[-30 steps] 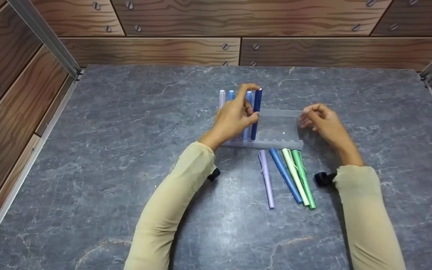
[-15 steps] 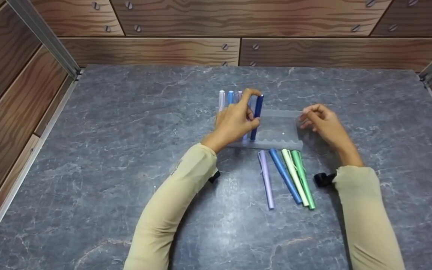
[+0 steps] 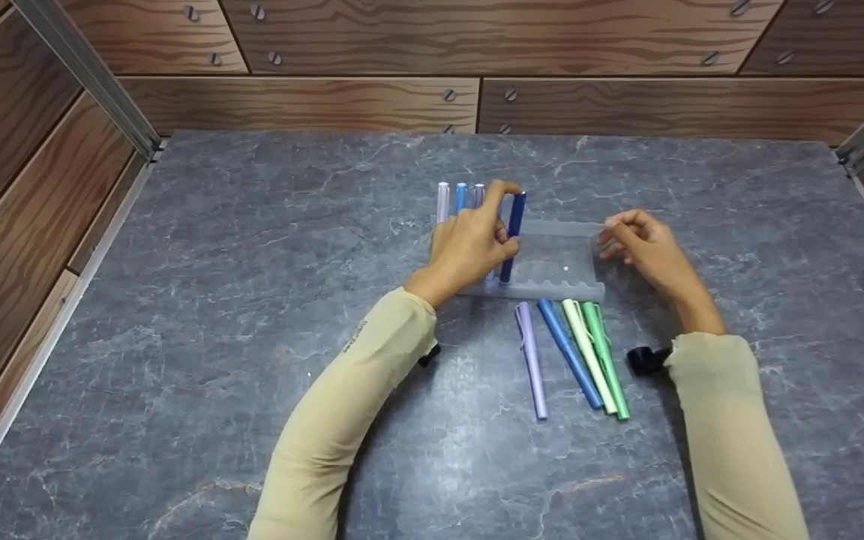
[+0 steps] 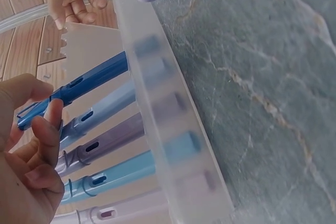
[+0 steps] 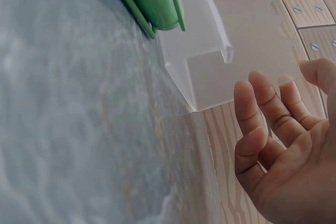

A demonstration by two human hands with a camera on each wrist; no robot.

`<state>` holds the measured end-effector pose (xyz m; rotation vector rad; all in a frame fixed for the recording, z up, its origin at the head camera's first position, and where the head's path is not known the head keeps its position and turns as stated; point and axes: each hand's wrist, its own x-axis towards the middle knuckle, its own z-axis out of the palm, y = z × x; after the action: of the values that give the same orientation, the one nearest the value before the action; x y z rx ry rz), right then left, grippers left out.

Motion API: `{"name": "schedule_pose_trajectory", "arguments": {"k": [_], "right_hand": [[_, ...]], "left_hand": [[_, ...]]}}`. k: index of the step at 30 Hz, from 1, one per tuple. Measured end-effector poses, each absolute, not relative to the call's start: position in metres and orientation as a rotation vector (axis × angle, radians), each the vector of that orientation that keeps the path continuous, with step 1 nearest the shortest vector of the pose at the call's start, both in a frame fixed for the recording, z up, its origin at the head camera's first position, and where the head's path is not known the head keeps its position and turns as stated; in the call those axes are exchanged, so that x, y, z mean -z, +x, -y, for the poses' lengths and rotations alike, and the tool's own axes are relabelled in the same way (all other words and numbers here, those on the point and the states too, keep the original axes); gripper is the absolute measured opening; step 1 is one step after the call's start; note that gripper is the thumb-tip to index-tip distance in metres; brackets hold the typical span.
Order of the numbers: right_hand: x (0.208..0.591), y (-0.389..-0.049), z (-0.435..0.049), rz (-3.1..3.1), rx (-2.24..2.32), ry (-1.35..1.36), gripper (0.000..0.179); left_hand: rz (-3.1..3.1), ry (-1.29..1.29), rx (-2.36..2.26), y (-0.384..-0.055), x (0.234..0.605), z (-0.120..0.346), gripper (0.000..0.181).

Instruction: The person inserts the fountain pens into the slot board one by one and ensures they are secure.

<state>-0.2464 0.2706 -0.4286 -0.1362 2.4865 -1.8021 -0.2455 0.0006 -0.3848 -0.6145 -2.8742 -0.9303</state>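
Observation:
My left hand [image 3: 469,244] pinches a dark blue pen [image 3: 513,238] between thumb and fingers, with the index fingertip bent over its top end. The pen leans in a clear plastic pen rack [image 3: 558,255], its lower end in the notched front ledge. To its left in the rack stand a pale lilac pen [image 3: 443,202], a light blue pen [image 3: 461,197], a purple pen [image 3: 479,196] and a periwinkle pen [image 4: 113,103], partly hidden by the hand. At the rack's right side, my right hand [image 3: 649,251] pinches its upper edge with thumb and index finger.
Before the rack lie a lavender pen [image 3: 532,364], a blue pen [image 3: 571,354], a pale green pen [image 3: 589,356] and a green pen [image 3: 607,364]. The notches right of the dark blue pen hold nothing. Wood-patterned panels [image 3: 372,37] border the grey marbled table [image 3: 177,360].
My left hand has moved slightly down and right with the dark blue pen, whose top sits lower than a second ago. The purple pen's top has come into sight. My right hand stays at the rack.

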Motion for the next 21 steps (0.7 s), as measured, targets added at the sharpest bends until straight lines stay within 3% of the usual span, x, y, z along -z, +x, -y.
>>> {"name": "schedule_pose_trajectory", "arguments": {"k": [21], "right_hand": [[0.4275,-0.2455,-0.2693,-2.504,1.793,-0.135,0.010]], "left_hand": [[2.955,-0.560,0.816,-0.2477,0.3816,-0.0020,0.057]]}}
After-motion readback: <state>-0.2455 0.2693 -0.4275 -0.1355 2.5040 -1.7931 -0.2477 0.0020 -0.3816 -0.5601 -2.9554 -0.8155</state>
